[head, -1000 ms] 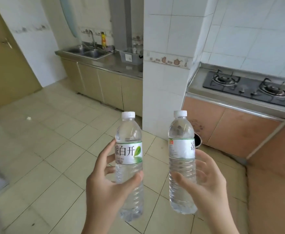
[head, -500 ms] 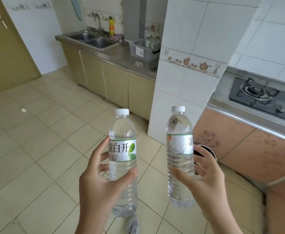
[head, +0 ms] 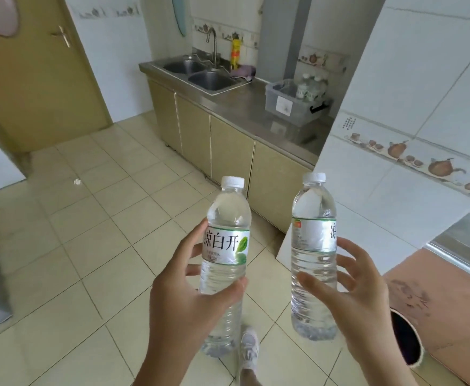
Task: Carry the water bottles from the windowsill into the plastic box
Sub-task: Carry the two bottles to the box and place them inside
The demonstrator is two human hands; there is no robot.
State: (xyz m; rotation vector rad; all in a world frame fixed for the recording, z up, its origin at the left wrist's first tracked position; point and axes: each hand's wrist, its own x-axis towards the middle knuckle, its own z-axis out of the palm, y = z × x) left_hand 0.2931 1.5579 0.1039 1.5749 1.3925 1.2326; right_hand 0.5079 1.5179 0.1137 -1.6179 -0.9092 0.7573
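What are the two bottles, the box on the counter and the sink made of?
The bottle in the left hand and the bottle in the right hand look like clear, ribbed plastic with white caps: the floor shows through them. The box seems to be cloudy, see-through plastic; bottles show dimly inside. The sink looks like dull grey steel with a soft sheen.

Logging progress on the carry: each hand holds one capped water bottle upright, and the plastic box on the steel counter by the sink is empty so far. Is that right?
Not quite. The head view shows the plastic box already holds bottles at its far end, so it is not empty. The rest stands: the left hand and right hand each hold one capped water bottle upright, the other bottle included.
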